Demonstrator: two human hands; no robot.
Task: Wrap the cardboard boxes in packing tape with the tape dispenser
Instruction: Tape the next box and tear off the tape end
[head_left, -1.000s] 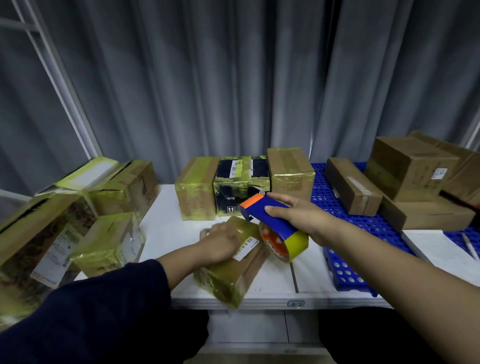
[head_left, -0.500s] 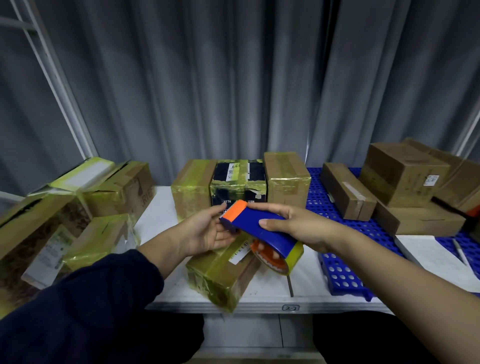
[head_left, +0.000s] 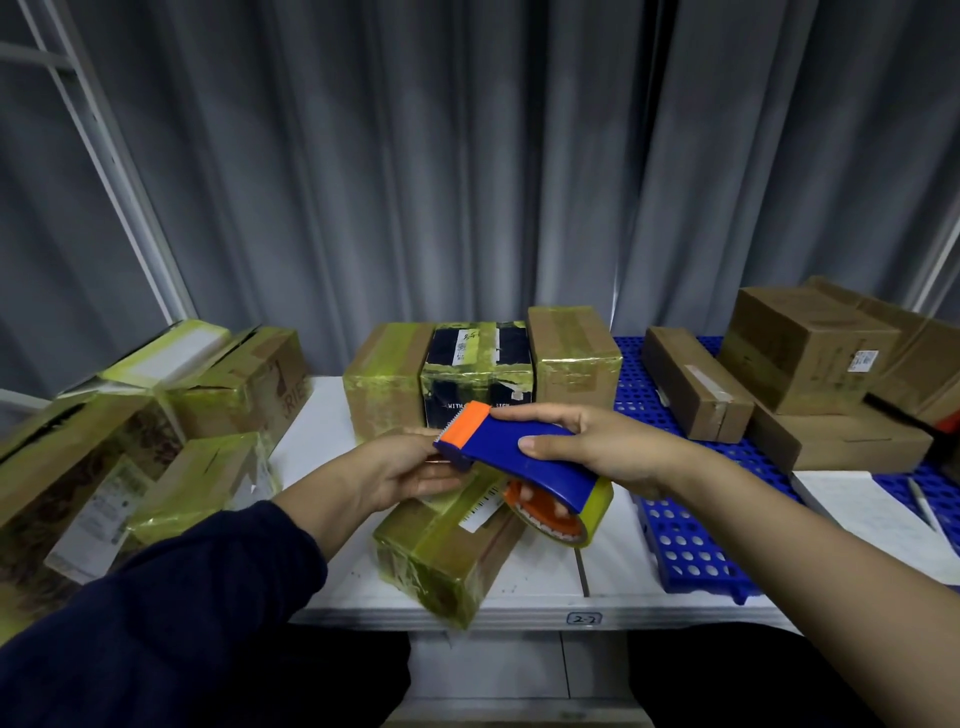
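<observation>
My right hand grips the blue and orange tape dispenser, held above the table with its yellowish tape roll hanging below. My left hand reaches under the dispenser's orange front end, fingers curled there; what they pinch is hidden. Below both hands a tape-wrapped cardboard box with a white label lies at the front edge of the white table, slightly over the edge.
Three taped boxes stand in a row at the table's back. Several taped boxes pile up on the left. Plain brown boxes sit on a blue perforated pallet at the right, beside white paper with a pen.
My left hand lifted off the box and came up to the dispenser's front end. The right hand raised the dispenser and moved it slightly left.
</observation>
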